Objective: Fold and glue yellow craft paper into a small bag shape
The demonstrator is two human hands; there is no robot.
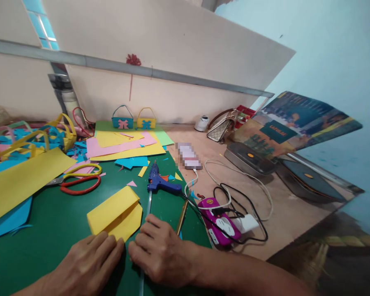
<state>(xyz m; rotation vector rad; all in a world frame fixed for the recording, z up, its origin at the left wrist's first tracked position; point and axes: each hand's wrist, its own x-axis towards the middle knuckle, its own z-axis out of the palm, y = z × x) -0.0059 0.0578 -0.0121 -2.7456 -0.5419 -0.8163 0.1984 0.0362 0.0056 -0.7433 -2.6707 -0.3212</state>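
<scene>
A yellow folded paper point(114, 211) lies on the green board, its flap lifted slightly and a gap showing under it. My left hand point(88, 259) presses on its near edge with the fingers bent and close together; the thumb is hidden. Just right of the paper, my right hand point(163, 250) is closed with curled fingers over a clear glue stick point(149, 201). Whether those fingers grip the stick or something smaller is hidden. The stick runs into the back of a blue glue gun point(160, 183), which lies on its side beyond my right hand.
Left are scissors point(80, 179), a large yellow sheet point(27, 183) and a heap of paper handbags point(33, 139). Two finished paper bags point(122, 122) stand behind stacked sheets point(126, 144). Right are a phone point(188, 155), a purple power strip point(220, 222) with tangled cables and metal boxes point(249, 158).
</scene>
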